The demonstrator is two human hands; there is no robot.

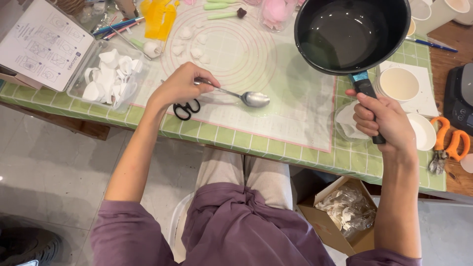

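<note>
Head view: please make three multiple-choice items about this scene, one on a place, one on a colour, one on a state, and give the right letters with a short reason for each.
1. Where do the black scissors lie?
A. on the mat, just below the left hand
B. inside the saucepan
C. in the cardboard box

2. What colour are the handles of the tool at the table's right edge?
A. blue
B. orange
C. white

3. How is the saucepan held?
A. it rests flat on the mat
B. it is lifted and tilted by the right hand
C. it hangs from a hook

Answers:
1. A: the scissors sit on the mat under the left hand, which holds a spoon.
2. B: the tool has orange handles.
3. B: the right hand grips the handle and the pan's inside faces the camera.
</note>
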